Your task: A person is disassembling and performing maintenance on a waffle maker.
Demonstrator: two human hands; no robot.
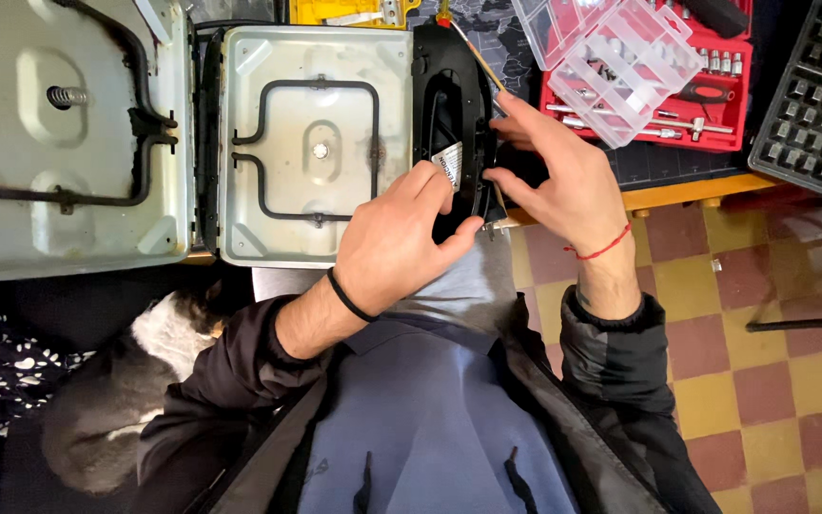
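An opened waffle-maker half (311, 143) lies on the table, a metal pan with a black heating coil inside. Its black plastic handle (449, 105) runs along the right edge. My left hand (401, 243) rests on the lower part of that handle, thumb and fingers pinching near a small white label. My right hand (558, 176) holds the handle's right side and carries a thin screwdriver (476, 52) with a wooden-coloured shaft that points up and left. A second, larger metal half (59, 133) lies open at the far left.
A red socket-tool case (720, 95) and a clear plastic organiser box (611, 52) sit at the upper right. A black waffle plate (815, 105) lies at the far right. A grey-and-white cat (135, 381) sits by my left elbow. Checkered floor tiles (773, 381) show below right.
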